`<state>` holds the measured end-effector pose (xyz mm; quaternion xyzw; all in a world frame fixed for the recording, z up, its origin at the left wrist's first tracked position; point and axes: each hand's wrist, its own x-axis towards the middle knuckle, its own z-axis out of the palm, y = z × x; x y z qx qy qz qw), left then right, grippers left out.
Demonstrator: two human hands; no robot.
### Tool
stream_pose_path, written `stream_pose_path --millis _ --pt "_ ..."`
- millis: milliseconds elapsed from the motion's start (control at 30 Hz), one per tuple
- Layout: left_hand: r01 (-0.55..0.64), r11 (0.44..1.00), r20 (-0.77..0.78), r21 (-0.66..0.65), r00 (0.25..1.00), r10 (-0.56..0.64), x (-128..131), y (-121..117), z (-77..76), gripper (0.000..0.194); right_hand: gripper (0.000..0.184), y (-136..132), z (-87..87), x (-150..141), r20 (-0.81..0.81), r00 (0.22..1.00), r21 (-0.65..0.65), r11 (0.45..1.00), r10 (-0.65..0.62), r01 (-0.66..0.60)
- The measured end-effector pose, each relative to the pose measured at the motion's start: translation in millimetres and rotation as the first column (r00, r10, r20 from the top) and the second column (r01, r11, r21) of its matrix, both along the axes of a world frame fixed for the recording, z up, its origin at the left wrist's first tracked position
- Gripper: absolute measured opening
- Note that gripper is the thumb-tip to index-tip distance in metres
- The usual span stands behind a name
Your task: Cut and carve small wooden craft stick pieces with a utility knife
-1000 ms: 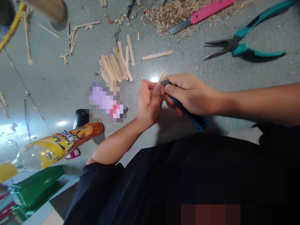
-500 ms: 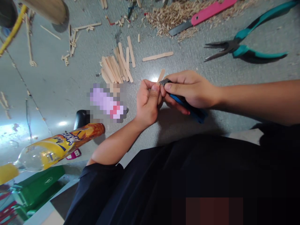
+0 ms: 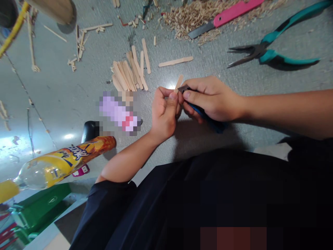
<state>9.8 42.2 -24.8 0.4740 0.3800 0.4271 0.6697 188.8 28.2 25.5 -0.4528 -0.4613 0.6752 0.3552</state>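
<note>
My left hand (image 3: 165,109) pinches a wooden popsicle stick (image 3: 179,82) between thumb and fingers, and its rounded end sticks out above them. Around a pair of blue-handled cutters (image 3: 198,108) my right hand (image 3: 209,97) is closed. The dark metal head of the cutters meets the stick right beside the left fingertips. The fingers hide much of the handles and the lower part of the stick. Several more popsicle sticks (image 3: 125,74) lie in a loose pile up and left of my hands, and a single stick (image 3: 176,61) lies just above them.
Teal-handled long-nose pliers (image 3: 260,52) lie at the upper right. A pink-handled blade (image 3: 234,14) rests on a heap of wood chips (image 3: 192,17). A yellow-labelled bottle (image 3: 62,161) stands at lower left, near a blurred purple item (image 3: 117,109). A green bin (image 3: 41,205) is beyond the table edge.
The blue handles of the cutters and the right fingers around them have drawn closer together. Both hands stay in nearly the same place, the stick still in the left.
</note>
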Motion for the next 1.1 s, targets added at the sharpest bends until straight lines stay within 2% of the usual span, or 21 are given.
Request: stream_pose_path --millis 200,367,567,767,967,1100 --pt "0.060 0.998 0.003 -0.007 0.998 -0.060 -2.2 3.6 2.0 0.061 0.041 1.9 -2.4 3.2 -0.015 0.999 0.014 0.999 0.033 -0.033" --pt "0.086 0.996 0.113 0.036 0.990 -0.090 -1.7 6.0 1.3 0.054 0.043 4.2 -4.5 7.0 -0.011 0.998 0.040 0.997 0.061 -0.060" --pt "0.121 0.992 0.110 0.024 0.986 -0.123 -2.9 7.6 3.8 0.050 0.038 5.9 -6.1 9.6 -0.010 0.996 0.030 0.996 0.089 -0.089" --pt "0.125 0.992 0.179 0.020 0.976 -0.127 -3.3 6.9 3.9 0.049 0.038 2.4 -8.0 6.5 -0.052 0.998 0.044 0.998 0.039 -0.037" --pt "0.121 0.992 0.046 -0.040 0.992 -0.119 -6.7 6.8 -0.3 0.056 0.041 1.1 -10.1 6.4 -0.046 0.998 0.075 0.996 0.041 -0.038" --pt "0.114 0.993 0.115 -0.004 0.987 -0.113 -4.7 6.0 1.3 0.050 0.041 0.6 -11.5 6.2 -0.044 0.999 0.081 0.997 0.011 -0.008"
